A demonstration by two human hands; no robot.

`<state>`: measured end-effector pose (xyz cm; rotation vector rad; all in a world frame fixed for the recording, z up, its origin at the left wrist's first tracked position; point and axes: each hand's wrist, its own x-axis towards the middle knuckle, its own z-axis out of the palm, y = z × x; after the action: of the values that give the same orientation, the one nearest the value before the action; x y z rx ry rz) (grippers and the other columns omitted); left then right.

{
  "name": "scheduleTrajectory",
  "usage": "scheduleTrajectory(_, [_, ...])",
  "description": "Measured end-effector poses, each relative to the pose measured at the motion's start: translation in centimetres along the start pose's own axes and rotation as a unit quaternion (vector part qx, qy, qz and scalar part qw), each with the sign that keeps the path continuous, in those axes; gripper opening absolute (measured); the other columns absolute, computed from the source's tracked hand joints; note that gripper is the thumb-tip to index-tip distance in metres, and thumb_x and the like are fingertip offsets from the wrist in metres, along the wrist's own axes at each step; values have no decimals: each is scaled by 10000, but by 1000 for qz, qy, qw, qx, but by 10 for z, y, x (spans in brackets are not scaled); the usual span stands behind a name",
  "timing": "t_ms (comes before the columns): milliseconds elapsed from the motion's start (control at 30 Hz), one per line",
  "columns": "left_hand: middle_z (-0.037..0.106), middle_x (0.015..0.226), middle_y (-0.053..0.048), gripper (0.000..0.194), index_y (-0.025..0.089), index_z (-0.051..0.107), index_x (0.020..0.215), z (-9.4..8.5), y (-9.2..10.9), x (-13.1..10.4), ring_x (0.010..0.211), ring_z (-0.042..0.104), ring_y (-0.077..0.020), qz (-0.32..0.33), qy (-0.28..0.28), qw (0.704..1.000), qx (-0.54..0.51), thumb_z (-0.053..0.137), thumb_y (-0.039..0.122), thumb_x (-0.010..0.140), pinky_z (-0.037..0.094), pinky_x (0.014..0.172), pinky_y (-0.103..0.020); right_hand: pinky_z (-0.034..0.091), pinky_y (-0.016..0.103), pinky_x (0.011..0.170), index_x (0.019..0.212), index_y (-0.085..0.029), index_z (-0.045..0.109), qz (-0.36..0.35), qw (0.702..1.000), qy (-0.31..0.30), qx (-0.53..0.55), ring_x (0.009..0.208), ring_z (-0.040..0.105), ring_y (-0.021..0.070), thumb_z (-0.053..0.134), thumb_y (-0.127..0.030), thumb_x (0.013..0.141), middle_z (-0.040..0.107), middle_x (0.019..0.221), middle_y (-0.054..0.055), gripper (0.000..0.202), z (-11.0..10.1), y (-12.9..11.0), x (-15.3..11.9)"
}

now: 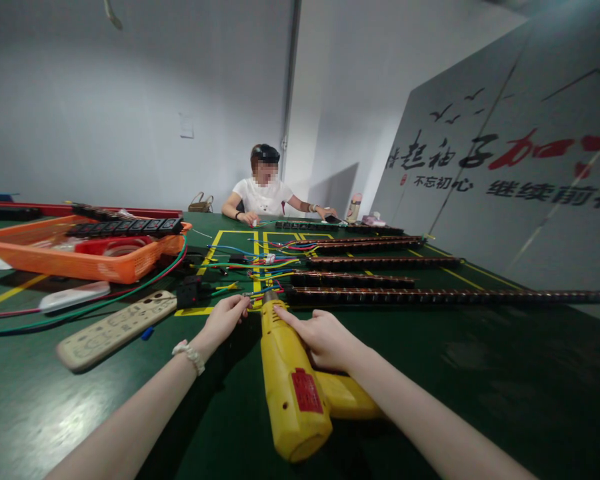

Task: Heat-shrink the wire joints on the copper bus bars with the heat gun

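A yellow heat gun (285, 360) lies on its side in front of me, its metal nozzle pointing away toward some coloured wires (273, 291). My right hand (327, 339) is closed on the gun's body, with the thumb along its top. To the left of the nozzle, my left hand (226, 319) pinches the wire ends between thumb and fingers; the exact spot is partly hidden. These wires lead to a long black strip (445, 295) stretching right. A black connector block (189, 291) sits just beyond my left hand.
An orange basket (145, 270) with black parts stands at left. Before it lie a white power strip (75, 297), a beige power strip (115, 331) and a small blue piece (148, 333). More black strips (380, 262) cross the green table (460, 407). Opposite sits another person (263, 197).
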<state>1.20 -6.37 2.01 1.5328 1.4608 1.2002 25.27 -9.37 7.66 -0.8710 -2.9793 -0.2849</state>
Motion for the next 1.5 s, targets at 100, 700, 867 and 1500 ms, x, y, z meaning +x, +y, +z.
scheduleTrajectory(100, [542, 627, -3, 422, 147, 601, 743, 0, -2, 1, 569, 492, -130, 0, -5, 1000, 5, 466, 547, 723, 369, 530, -232, 313, 352, 728, 1434, -140, 36, 35, 999, -9, -10, 716, 600, 222, 497, -152, 692, 675, 846, 62, 874, -2, 10, -9])
scheduleTrajectory(700, [575, 580, -7, 364, 171, 584, 646, 0, -1, 1, 536, 509, -146, -11, 11, 999, 36, 477, 513, 708, 351, 505, -236, 292, 383, 769, 1399, -90, 166, 45, 998, -2, -33, 851, 579, 246, 477, -186, 729, 628, 1023, 125, 744, -3, 12, -14])
scheduleTrajectory(867, [576, 568, -8, 355, 175, 583, 635, 1, -1, 1, 537, 513, -152, -7, 18, 999, 47, 466, 502, 708, 341, 500, -241, 283, 408, 813, 1402, -98, 168, 14, 999, 5, -31, 835, 576, 252, 494, -221, 721, 619, 1029, 131, 765, -5, -1, -5])
scheduleTrajectory(1500, [554, 562, -2, 367, 180, 554, 622, 0, -2, 1, 564, 507, -161, 11, 16, 995, 100, 422, 502, 739, 343, 521, -244, 291, 372, 761, 1421, -129, 110, -26, 999, 19, -31, 798, 576, 237, 508, -215, 701, 641, 964, 99, 828, -4, -10, 5])
